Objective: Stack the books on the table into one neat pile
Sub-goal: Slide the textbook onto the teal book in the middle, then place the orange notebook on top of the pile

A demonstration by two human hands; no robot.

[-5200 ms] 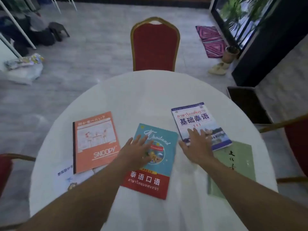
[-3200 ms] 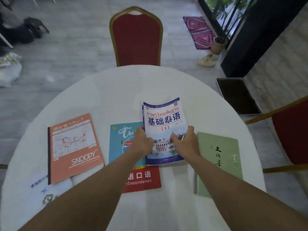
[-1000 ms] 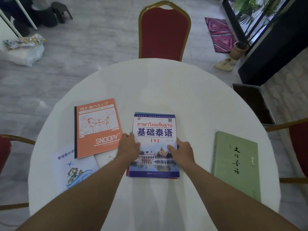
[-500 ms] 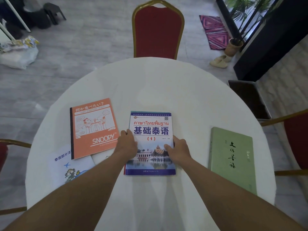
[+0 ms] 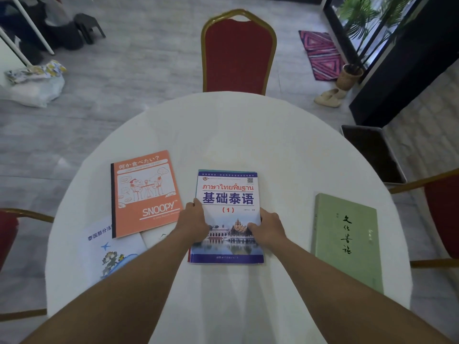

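A blue-and-white Thai textbook (image 5: pixel 227 194) lies in the middle of the round white table (image 5: pixel 248 135), squared on top of the teal-and-red book, of which only thin edges (image 5: pixel 189 256) show. My left hand (image 5: pixel 195 220) grips the pile's left edge and my right hand (image 5: pixel 269 228) its right edge. An orange Snoopy notebook (image 5: pixel 145 192) lies to the left, overlapping a white booklet with blue print (image 5: pixel 109 249). Another white sheet (image 5: pixel 159 238) peeks out beside my left wrist. A green book (image 5: pixel 347 239) lies apart on the right.
A red chair with a gold frame (image 5: pixel 238 50) stands at the table's far side. More red chairs flank the table at left (image 5: pixel 10 234) and right (image 5: pixel 442 214). A dark tray (image 5: pixel 372 152) sits on the floor at the right.
My right hand carried the blue-and-white textbook from the right and both hands laid it on the teal-and-red book. In the last second my hands stayed at the pile's sides, squaring it.
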